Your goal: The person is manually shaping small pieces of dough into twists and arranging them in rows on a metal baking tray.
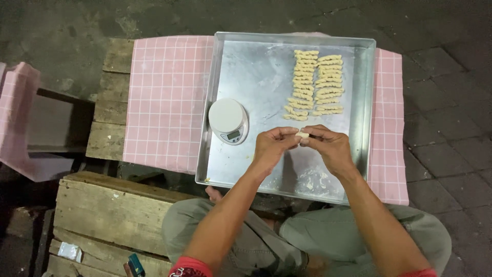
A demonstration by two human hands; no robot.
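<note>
My left hand (271, 146) and my right hand (330, 146) meet over a large metal tray (256, 66), both pinching one small pale piece of dough (304, 135) between their fingertips. Two neat rows of several twisted dough pieces (313, 82) lie in the far right part of the tray. A small white round kitchen scale (228, 120) stands at the tray's left side, close to my left hand. Flour dust and crumbs (315, 179) lie on the tray bottom under my right wrist.
The tray rests on a pink checked cloth (164, 97) spread over wooden planks (110, 97). A wooden pallet (107, 210) lies at the lower left beside my crossed legs (328, 236). Dark paving stones (446, 102) surround everything.
</note>
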